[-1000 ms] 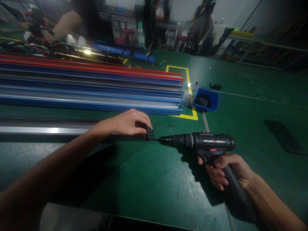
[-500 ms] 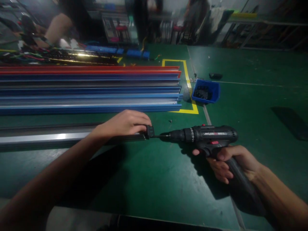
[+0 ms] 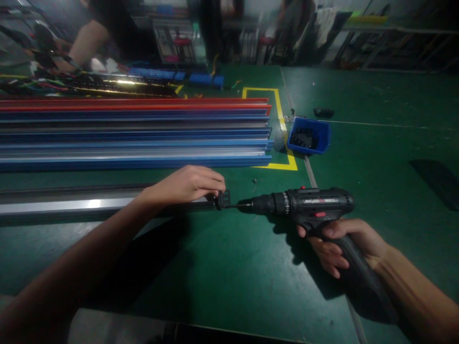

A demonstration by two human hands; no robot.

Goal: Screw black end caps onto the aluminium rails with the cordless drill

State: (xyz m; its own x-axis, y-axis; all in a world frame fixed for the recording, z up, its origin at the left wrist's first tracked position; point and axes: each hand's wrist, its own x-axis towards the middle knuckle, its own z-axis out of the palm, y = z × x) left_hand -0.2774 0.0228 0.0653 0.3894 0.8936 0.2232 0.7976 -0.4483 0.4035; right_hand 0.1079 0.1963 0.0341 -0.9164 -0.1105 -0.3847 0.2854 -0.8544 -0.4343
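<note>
My right hand (image 3: 337, 243) is wrapped round the handle of a black cordless drill (image 3: 315, 200), which lies level and points left. The tip of its long bit (image 3: 238, 205) meets a small black end cap (image 3: 224, 198). My left hand (image 3: 190, 184) pinches that cap against the right end of a grey metal profile (image 3: 107, 204). The profile runs out of view to the left, partly under my left forearm. A small screw (image 3: 255, 181) lies on the green table just beyond the bit.
Red and blue metal profiles (image 3: 179, 160) lie side by side behind my left hand. A blue bin (image 3: 324, 138) holds black parts. Yellow tape (image 3: 283, 166) marks the table. A dark flat object (image 3: 437, 184) lies at right. Another person's arm (image 3: 88, 43) is at the far left.
The index finger of my right hand has drawn in to the drill's trigger. The end cap has turned slightly at the profile's end; the drill has hardly moved.
</note>
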